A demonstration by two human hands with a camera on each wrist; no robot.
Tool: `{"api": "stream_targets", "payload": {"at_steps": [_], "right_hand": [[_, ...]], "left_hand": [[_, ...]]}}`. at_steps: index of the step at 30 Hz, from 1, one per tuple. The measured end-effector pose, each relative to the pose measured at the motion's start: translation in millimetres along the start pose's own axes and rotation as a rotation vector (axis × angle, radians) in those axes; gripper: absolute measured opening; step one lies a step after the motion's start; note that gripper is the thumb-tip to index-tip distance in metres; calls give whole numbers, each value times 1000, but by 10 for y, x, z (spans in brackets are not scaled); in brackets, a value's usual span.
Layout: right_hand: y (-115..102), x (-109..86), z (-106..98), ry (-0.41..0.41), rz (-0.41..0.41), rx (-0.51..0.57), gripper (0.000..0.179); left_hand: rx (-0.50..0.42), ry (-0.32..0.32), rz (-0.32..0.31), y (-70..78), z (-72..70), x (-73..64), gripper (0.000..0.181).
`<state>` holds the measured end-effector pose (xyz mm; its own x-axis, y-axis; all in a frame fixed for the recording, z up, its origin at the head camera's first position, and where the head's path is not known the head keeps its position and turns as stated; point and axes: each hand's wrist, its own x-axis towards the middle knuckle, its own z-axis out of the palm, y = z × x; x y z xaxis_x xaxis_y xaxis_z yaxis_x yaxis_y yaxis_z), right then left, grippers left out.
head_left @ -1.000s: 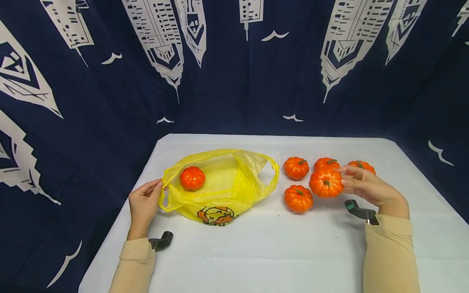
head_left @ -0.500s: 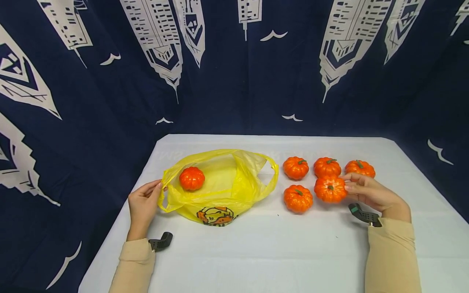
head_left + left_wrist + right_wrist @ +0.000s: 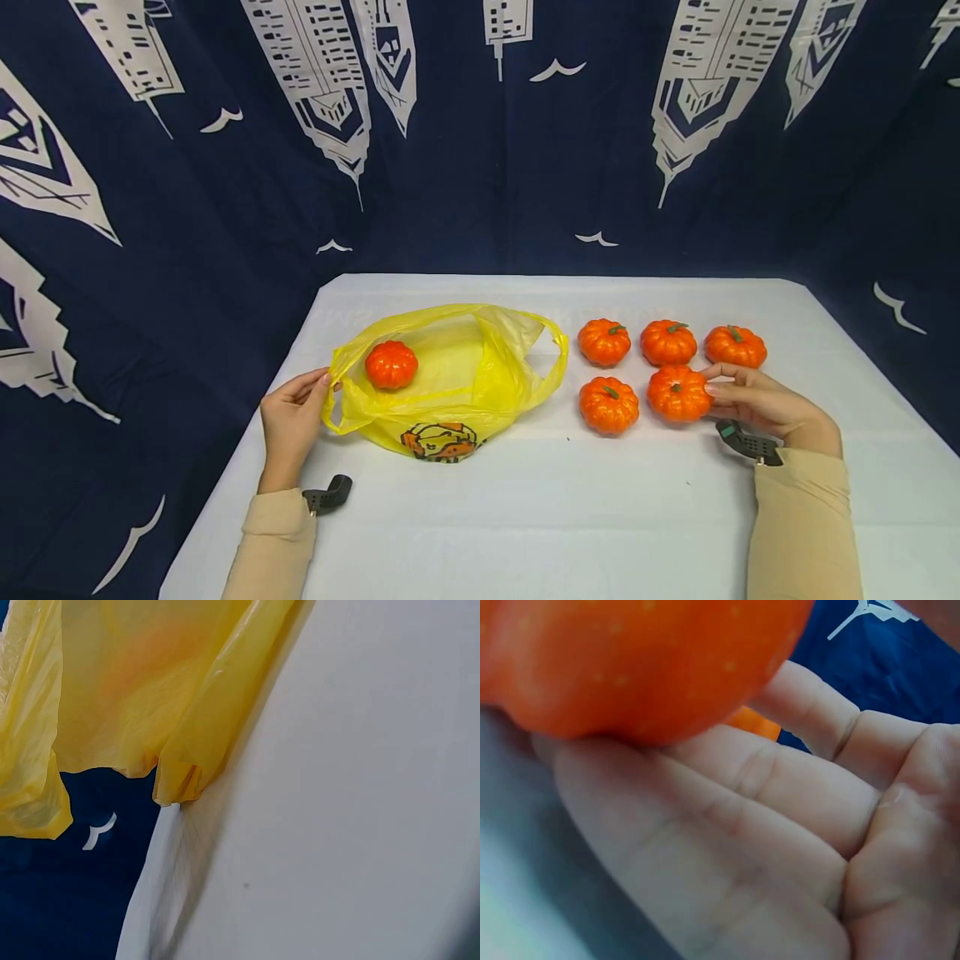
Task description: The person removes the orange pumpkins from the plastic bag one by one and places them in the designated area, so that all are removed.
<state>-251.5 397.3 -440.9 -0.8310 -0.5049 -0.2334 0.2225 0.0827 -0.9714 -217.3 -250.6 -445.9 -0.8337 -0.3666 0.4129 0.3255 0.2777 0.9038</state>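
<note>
My left hand (image 3: 292, 421) pinches the left handle of a yellow plastic bag (image 3: 498, 408), which lies on its side with its mouth spread. In the bag's opening sits a small orange-red pumpkin (image 3: 392, 365); the left wrist view shows it only as an orange glow through the yellow film (image 3: 112, 735). At the right, my right hand (image 3: 772, 408) holds another small orange pumpkin (image 3: 678, 393) by its right side, low at the tabletop. In the right wrist view, fingers (image 3: 705, 817) lie under and beside that pumpkin (image 3: 652, 667).
Three pumpkins stand in a back row: left (image 3: 603, 342), middle (image 3: 668, 342) and right (image 3: 735, 346). One more pumpkin (image 3: 609, 406) sits just left of the held one. A white cloth covers the table (image 3: 525, 533), with a dark blue patterned curtain (image 3: 465, 183) behind.
My right hand has moved the pumpkin down and slightly right, away from the back row, so the back-row pumpkins show more fully. The left hand and bag stay nearly still.
</note>
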Motion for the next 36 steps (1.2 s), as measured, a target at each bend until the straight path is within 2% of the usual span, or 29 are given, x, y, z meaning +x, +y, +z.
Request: {"api": "stream_targets", "payload": {"at_steps": [14, 23, 30, 36], "right_hand": [[54, -6, -40, 59, 53, 52, 25], [52, -38, -71, 120, 91, 39, 30], [68, -59, -83, 163, 113, 86, 30], [84, -65, -88, 180, 122, 81, 30]], "left_hand": [[31, 7, -4, -6, 0, 8, 19], [30, 8, -7, 6, -7, 3, 19], [25, 8, -4, 1, -7, 2, 19], [22, 10, -5, -3, -7, 6, 19]]}}
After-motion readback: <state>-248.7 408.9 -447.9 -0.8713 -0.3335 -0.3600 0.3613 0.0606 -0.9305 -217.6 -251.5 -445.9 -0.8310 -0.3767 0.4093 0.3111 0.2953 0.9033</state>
